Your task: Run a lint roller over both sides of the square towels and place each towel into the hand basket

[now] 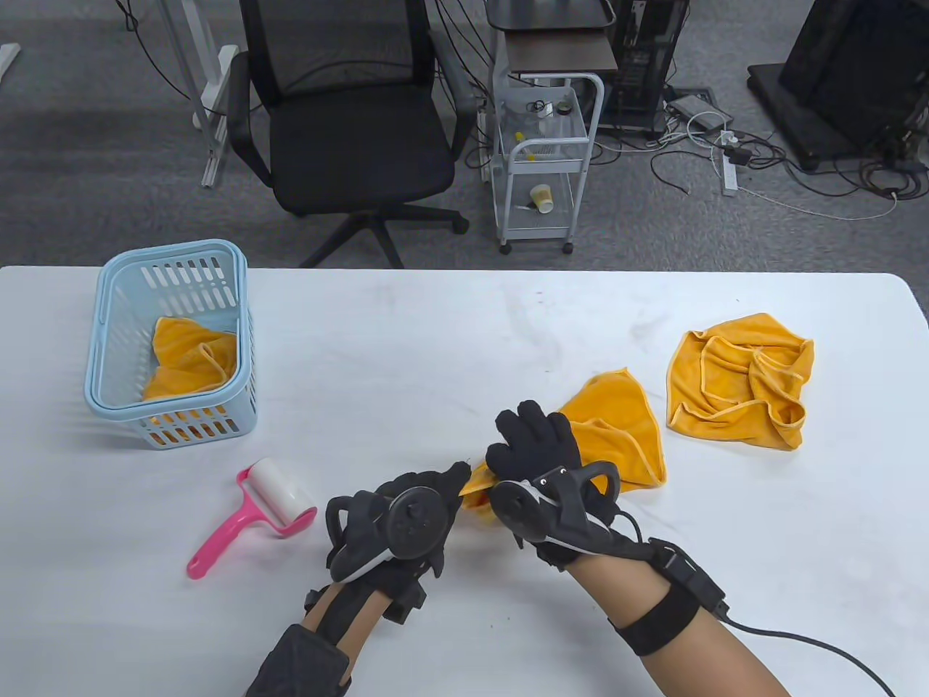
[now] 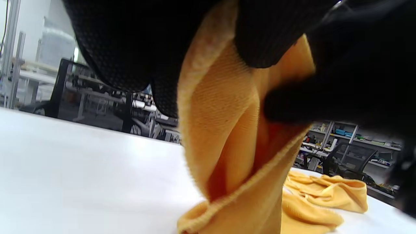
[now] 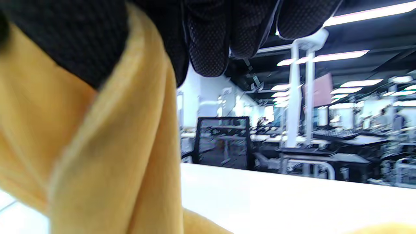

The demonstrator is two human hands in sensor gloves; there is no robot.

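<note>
Both hands up close now: left hand (image 1: 406, 519) and right hand (image 1: 533, 450) each pinching the near corner of a yellow towel (image 1: 617, 428), lifted off the white table (image 1: 464, 327) while the rest trails behind. Soft, light, floppy cloth, I'd say; best taken by two corners to spread flat. Blue hand basket (image 1: 170, 341) sits far left, one towel already inside. Another crumpled towel (image 1: 744, 381) waits at right. Pink lint roller (image 1: 254, 515) lies untouched near the left hand.
</note>
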